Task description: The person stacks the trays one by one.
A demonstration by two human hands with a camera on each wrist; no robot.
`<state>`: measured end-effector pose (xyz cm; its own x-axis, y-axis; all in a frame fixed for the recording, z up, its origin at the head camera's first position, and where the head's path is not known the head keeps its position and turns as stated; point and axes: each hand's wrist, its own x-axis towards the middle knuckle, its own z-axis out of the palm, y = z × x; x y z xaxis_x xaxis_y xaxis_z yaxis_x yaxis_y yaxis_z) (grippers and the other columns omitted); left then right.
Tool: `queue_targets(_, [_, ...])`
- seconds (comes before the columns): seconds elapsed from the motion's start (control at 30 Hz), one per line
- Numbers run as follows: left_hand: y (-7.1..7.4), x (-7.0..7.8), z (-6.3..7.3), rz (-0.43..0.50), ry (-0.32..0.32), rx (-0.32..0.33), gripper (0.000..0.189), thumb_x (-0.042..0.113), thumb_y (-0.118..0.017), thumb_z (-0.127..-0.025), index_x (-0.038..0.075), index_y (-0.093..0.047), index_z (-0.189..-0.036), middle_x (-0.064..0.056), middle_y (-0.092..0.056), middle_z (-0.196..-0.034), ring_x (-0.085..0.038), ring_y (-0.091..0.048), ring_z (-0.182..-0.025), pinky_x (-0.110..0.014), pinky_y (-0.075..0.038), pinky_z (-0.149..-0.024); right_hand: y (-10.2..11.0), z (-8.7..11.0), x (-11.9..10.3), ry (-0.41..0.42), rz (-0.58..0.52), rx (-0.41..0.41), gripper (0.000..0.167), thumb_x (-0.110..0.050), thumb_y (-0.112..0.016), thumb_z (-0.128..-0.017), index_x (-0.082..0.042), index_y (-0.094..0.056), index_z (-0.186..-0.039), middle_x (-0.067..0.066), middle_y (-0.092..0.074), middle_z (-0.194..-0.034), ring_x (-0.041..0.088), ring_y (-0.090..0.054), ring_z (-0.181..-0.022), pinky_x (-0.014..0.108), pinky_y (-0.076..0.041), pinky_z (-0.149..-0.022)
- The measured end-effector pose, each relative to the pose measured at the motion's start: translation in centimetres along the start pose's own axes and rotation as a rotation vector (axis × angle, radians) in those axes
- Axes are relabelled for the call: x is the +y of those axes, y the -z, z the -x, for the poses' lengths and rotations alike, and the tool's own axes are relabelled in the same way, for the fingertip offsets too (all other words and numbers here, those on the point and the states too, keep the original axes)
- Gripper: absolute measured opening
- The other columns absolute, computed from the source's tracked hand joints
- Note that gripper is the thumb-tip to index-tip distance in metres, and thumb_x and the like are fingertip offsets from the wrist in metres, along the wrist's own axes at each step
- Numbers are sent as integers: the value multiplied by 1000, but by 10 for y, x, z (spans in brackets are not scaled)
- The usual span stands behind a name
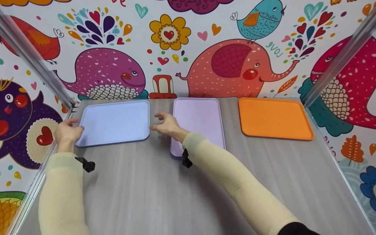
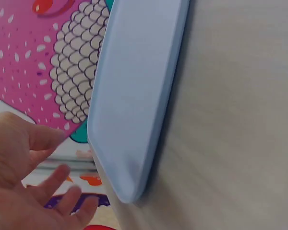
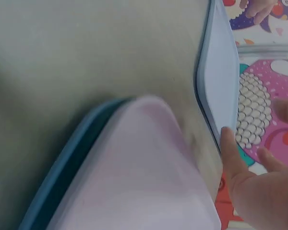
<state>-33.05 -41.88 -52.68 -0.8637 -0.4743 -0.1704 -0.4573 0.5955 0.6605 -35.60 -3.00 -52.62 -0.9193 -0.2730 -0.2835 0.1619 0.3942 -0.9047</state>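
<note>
A light blue tray (image 1: 116, 122) lies on the table at the left. By its left end is my left hand (image 1: 69, 133), fingers loosely bent with nothing between them; the left wrist view has this hand (image 2: 36, 175) beside the tray's corner. Past the tray's right end, my right hand (image 1: 168, 124) reaches over from the lilac tray (image 1: 197, 114), fingers spread and holding nothing. In the right wrist view its index fingertip (image 3: 225, 132) overlaps the blue tray's (image 3: 218, 72) near end. The lilac tray sits on top of a darker blue tray (image 3: 62, 182), of which only the edge shows.
An orange tray (image 1: 276, 119) lies at the right on the grey table (image 1: 135, 189). A wall with cartoon animals (image 1: 109, 71) rises right behind the trays. Metal posts (image 1: 335, 62) stand at both back corners, with printed side walls beyond them.
</note>
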Motion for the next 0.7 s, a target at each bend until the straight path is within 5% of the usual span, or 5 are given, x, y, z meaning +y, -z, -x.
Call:
queue_targets(0.23, [7, -10, -4, 19, 150, -82, 69, 26, -65, -107, 7, -45, -170, -34, -32, -179, -59, -26, -163, -66, -28, -134, -21, -14, 0, -69, 23, 26, 71, -22, -91, -96, -12, -60, -158, 17, -54, -171, 36, -55, -157, 53, -47, -131])
queue_targets(0.47, [0, -8, -3, 80, 114, -173, 70, 21, -58, -110, 2, -34, -174, -34, -35, -178, -52, -39, -165, -61, -38, -135, -33, -23, 1, -126, -47, 7, 76, -21, -91, -95, -13, -56, -162, 18, -57, -168, 35, -56, -155, 51, -45, -133])
queue_targets(0.7, [0, -19, -8, 114, 94, -184, 68, 19, -55, -112, -3, -33, -173, -35, -36, -177, -51, -40, -165, -60, -38, -136, -51, -25, -3, -107, -65, 3, 74, -16, -88, -97, -14, -55, -163, 19, -53, -172, 36, -51, -161, 52, -42, -135])
